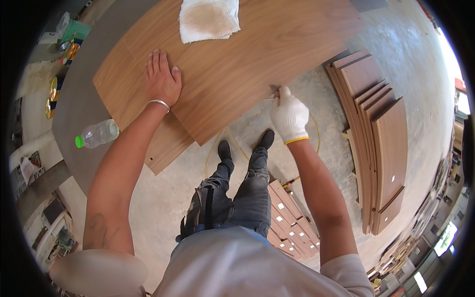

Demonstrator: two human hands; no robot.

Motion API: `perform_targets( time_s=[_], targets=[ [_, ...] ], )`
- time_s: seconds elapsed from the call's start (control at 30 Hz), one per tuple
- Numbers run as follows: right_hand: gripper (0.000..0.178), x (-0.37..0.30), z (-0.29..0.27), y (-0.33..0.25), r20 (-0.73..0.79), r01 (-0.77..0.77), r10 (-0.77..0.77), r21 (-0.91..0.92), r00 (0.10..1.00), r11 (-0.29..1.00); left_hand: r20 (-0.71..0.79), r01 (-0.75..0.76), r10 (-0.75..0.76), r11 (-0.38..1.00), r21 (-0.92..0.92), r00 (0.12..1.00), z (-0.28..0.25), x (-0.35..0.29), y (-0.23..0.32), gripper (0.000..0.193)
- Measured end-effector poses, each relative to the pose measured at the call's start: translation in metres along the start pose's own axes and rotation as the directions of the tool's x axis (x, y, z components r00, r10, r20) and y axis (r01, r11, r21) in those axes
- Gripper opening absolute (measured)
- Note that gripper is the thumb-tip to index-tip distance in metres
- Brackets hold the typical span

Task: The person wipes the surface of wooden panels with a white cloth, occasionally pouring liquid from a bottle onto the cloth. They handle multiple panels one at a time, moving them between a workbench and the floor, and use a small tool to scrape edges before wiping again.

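My bare left hand [162, 79] lies flat, palm down, on a wood-grain board [222, 69], with a silver bracelet at the wrist. My right hand [289, 114] wears a white knitted glove with a yellow cuff. Its fingers are closed around a small grey metal tool [273, 89], which meets the near edge of the board; most of the tool is hidden in the glove, so its kind is unclear. A second, smaller board [170, 143] sticks out below on the left. Toward the far side, a folded white cloth [210, 20] with a brown stain rests on the board.
A clear plastic bottle [101, 133] with a green cap lies on the grey table [74, 116] at left. Stacked wood panels [386, 153] stand on the floor at right. More labelled boards [292, 227] lie near my legs, beside a yellow hose [318, 133].
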State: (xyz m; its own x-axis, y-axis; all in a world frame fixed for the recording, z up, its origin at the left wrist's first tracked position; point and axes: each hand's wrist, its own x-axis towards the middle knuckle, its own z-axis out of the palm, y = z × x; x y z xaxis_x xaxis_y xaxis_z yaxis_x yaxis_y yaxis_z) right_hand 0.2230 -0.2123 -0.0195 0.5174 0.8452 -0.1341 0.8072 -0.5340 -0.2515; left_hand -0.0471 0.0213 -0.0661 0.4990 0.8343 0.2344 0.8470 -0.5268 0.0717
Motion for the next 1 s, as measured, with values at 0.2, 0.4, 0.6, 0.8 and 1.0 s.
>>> perform_targets(
  time_s=[0.2, 0.4, 0.6, 0.8, 1.0],
  targets=[
    [0.017, -0.071, 0.021, -0.08, 0.197, 0.103, -0.111, 0.053, 0.974, 0.993, 0.023, 0.024, -0.024, 1.0, -0.005, 0.999, -0.003, 0.0, 0.004, 0.059],
    [0.02, -0.077, 0.021, -0.088, 0.197, 0.097, -0.11, 0.077, 0.974, 0.992, 0.026, 0.043, -0.042, 0.999, -0.016, 0.999, -0.003, 0.002, 0.004, 0.061],
    [0.018, -0.088, 0.032, -0.093, 0.15, 0.12, -0.125, 0.043, 0.981, 0.992, -0.007, 0.052, -0.053, 0.998, -0.019, 0.999, -0.002, 0.002, 0.005, 0.061],
    [0.021, -0.112, 0.04, -0.124, 0.219, 0.173, -0.185, 0.076, 0.958, 0.982, -0.002, 0.057, -0.057, 0.998, -0.024, 0.998, -0.002, 0.0, 0.005, 0.062],
    [0.02, -0.109, 0.044, -0.115, 0.173, 0.157, -0.169, 0.083, 0.97, 0.984, -0.006, 0.063, -0.063, 0.997, -0.044, 0.998, -0.005, 0.0, 0.007, 0.063]
  ],
)
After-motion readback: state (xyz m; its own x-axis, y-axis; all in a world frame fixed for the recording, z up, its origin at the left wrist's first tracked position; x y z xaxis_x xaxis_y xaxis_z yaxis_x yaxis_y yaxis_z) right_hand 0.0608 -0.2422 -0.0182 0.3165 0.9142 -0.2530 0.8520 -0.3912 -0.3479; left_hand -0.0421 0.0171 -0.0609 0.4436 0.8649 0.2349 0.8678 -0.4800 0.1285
